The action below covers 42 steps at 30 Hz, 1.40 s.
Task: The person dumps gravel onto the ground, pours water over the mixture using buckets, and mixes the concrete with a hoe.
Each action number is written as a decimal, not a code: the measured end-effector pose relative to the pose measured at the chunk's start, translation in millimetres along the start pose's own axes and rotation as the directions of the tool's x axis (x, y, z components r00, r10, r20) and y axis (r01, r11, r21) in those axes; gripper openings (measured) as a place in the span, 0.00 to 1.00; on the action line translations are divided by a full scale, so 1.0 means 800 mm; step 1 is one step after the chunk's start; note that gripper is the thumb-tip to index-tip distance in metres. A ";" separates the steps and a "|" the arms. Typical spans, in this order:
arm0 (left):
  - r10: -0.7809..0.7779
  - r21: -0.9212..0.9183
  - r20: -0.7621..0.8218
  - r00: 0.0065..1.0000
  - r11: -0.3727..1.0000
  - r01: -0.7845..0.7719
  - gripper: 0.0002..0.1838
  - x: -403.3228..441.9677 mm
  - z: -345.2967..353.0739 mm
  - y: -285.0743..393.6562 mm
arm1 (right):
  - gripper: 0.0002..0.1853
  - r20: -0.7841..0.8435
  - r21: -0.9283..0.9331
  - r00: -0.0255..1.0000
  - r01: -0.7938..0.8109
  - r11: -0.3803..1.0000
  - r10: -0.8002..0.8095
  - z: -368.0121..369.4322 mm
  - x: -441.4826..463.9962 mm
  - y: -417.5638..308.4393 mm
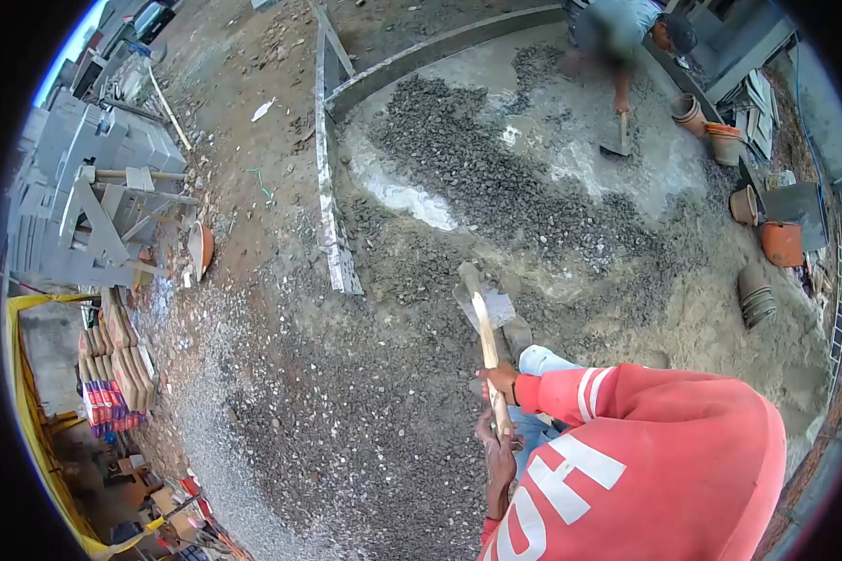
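Observation:
A hoe with a pale wooden handle and a flat grey blade stands in front of me. My right hand, in a red sleeve with white stripes, is closed around the handle nearer the blade. Lower down, my left hand grips the handle close to its end. The blade is above the wet grey ground beside my foot; whether it touches the ground I cannot tell. Dark gravel lies in a heap ahead, with a milky puddle at its edge.
A co-worker bends at the far side, one hand on a shovel-like tool. Boards edge the mix. Buckets stand at right. Stacked bags, grey blocks and an orange-rimmed basin are at left.

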<state>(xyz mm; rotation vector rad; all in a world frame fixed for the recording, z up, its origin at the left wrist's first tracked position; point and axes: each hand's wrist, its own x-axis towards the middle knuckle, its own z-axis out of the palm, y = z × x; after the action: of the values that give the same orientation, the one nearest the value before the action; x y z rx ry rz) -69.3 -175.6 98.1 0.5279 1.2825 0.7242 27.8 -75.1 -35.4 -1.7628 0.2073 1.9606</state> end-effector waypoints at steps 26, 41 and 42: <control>-0.152 0.279 -0.418 0.896 0.917 0.286 0.15 0.323 -0.099 0.123 | 0.24 -0.068 -0.932 0.996 -0.042 0.360 -0.060 -0.573 0.129 0.088; -0.243 0.101 -0.031 0.970 0.964 0.244 0.18 0.522 0.379 0.277 | 0.20 -0.474 -0.705 0.879 -0.345 0.620 -0.050 -0.566 -0.054 -0.403; -0.250 0.086 0.049 0.967 0.966 0.245 0.19 0.531 0.403 0.278 | 0.18 -0.432 -0.754 0.900 -0.330 0.568 -0.051 -0.522 -0.082 -0.482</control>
<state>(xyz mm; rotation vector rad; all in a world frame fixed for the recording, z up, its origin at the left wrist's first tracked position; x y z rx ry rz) 254.0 300.2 45.4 0.4404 1.2975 0.4470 577.1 64.8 44.1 -2.8446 -0.5610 1.8868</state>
